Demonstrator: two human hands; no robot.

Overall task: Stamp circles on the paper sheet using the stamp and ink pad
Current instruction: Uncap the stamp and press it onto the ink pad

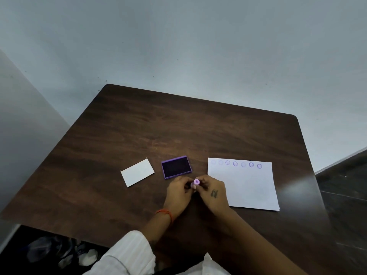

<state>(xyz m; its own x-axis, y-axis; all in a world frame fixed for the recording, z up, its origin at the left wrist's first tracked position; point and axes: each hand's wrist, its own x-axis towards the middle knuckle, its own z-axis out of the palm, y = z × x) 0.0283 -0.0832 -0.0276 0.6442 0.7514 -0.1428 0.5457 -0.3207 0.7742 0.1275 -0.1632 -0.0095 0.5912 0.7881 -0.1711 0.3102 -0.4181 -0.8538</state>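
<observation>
A small purple stamp (196,182) is pinched between the fingertips of my left hand (178,194) and my right hand (213,192), with its round end turned up toward me. Just beyond my hands lies the open purple ink pad (176,166) with its dark inked face showing. To the right lies the white paper sheet (250,187), bearing a row of several purple circle stamps (235,163) along its far edge, some faint. Both hands hover just above the table between pad and sheet.
A white rectangular lid or card (137,172) lies left of the ink pad. The dark wooden table (139,132) ends at a pale wall beyond, and its near left edge drops to a dark floor (49,251).
</observation>
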